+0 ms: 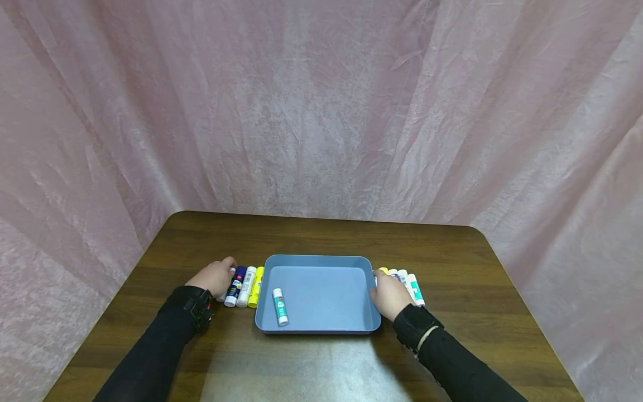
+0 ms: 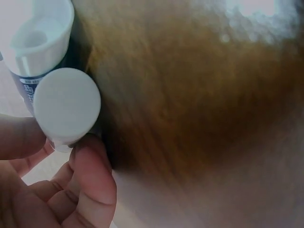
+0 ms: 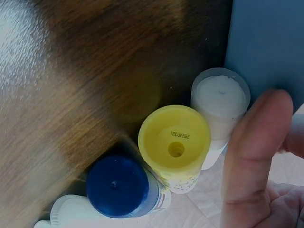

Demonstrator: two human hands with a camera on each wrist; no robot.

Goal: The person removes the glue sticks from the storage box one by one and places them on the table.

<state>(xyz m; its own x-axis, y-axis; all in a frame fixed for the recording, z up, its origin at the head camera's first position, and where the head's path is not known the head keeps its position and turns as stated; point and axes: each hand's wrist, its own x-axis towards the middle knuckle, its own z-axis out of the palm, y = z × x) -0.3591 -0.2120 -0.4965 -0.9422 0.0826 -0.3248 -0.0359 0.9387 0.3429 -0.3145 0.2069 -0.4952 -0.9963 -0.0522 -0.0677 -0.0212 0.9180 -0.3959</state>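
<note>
My left hand (image 1: 213, 276) is at the outer end of the row left of the tray. Its thumb and a bent finger pinch a glue stick with a round white end (image 2: 67, 107), beside a navy glue stick (image 1: 235, 286). My right hand (image 1: 392, 295) is at the right rim of the blue-grey tray (image 1: 321, 330). In the right wrist view, one nearly straight finger (image 3: 251, 156) lies against a whitish glue stick (image 3: 221, 102) beside the tray; the thumb side is partly hidden. Inside the tray, at left, lies a green-and-white glue stick (image 1: 280, 307).
A white glue stick (image 1: 246, 287) and a yellow one (image 1: 255, 287) stretch between the navy stick and the tray. Right of the tray lie a yellow stick (image 3: 175, 137), a blue-ended one (image 3: 117, 186) and a teal-and-white one (image 1: 415, 290). The wooden table (image 1: 321, 231) meets a pink curtain (image 1: 321, 111).
</note>
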